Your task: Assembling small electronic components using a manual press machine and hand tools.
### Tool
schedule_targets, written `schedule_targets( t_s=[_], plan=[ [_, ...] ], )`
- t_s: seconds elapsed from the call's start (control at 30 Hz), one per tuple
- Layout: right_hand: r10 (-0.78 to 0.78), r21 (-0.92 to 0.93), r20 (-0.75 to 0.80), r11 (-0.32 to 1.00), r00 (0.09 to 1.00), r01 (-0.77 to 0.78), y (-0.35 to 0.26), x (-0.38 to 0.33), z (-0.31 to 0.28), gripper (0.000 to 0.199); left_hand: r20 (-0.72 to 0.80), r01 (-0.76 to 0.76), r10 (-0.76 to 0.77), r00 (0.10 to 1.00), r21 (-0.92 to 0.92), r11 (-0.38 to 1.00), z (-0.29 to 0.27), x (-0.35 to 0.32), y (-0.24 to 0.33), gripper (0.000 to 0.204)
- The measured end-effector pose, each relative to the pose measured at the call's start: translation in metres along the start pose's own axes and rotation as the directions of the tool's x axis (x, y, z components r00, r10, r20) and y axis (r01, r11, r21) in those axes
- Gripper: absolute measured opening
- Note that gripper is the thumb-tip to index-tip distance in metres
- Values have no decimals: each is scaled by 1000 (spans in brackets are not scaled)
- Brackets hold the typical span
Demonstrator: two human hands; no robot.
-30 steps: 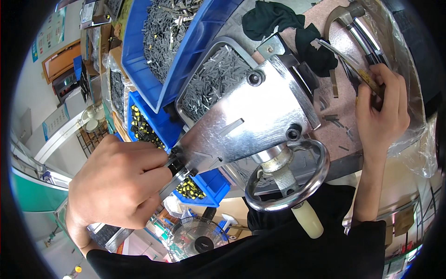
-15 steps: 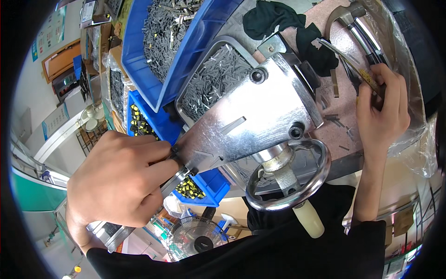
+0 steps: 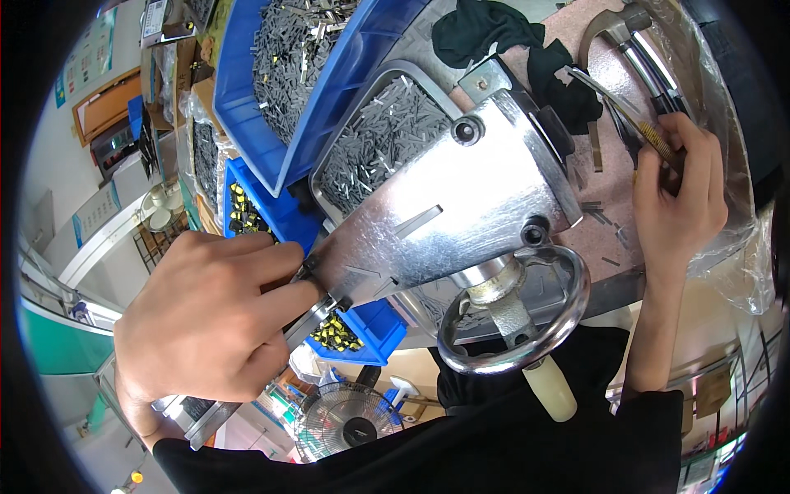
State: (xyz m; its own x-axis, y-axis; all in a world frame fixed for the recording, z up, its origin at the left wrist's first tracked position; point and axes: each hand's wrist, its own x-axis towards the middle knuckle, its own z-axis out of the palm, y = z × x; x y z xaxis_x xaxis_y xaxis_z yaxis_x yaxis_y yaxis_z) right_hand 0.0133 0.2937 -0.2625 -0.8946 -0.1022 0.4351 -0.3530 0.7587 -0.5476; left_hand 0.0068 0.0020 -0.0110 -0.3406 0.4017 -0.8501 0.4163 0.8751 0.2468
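A shiny metal press machine (image 3: 444, 214) fills the middle, with a round handwheel (image 3: 518, 317) and a cream handle (image 3: 550, 387) at its near end. My left hand (image 3: 206, 317) pinches a small metal part (image 3: 317, 298) at the press's left tip, fingers closed on it. My right hand (image 3: 679, 198) rests far right on the brown bench (image 3: 605, 226), its fingers curled on a thin metal strip (image 3: 634, 123) beside a hammer (image 3: 642, 49).
A grey tray (image 3: 370, 156) of small metal strips sits behind the press. Blue bins hold grey parts (image 3: 288, 58) and yellow-black parts (image 3: 243, 214). A black cloth (image 3: 494, 33) lies at the back. A fan (image 3: 346, 424) stands below. Clear plastic sheet (image 3: 732, 263) drapes the right edge.
My left hand has shifted slightly up and right along the press's tip. My right hand has stayed where it was.
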Motion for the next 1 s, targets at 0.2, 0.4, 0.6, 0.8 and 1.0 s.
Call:
schedule_targets(
  t_s=[0.2,0.4,0.6,0.8,1.0],
  plan=[
    [16,6,7,1000,1000,-16,1,-1,-2,28,53,62,-61,997,-7,998,-2,3,5,25],
    [-4,8,-9,1000,1000,4,2,1,0,27,78,67,-66,995,-8,998,-5,4,5,23],
    [6,-2,-18,1000,1000,-6,2,-1,-1,28,9,-16,16,1000,-13,1000,-2,-1,0,17],
    [5,2,-4,1000,1000,-5,3,-2,-1,29,17,-39,40,999,-22,999,-4,-4,-1,19],
    [6,-10,-13,1000,1000,-6,5,-2,-1,29,11,-35,35,999,-29,999,-7,-8,0,21]
  ],
)
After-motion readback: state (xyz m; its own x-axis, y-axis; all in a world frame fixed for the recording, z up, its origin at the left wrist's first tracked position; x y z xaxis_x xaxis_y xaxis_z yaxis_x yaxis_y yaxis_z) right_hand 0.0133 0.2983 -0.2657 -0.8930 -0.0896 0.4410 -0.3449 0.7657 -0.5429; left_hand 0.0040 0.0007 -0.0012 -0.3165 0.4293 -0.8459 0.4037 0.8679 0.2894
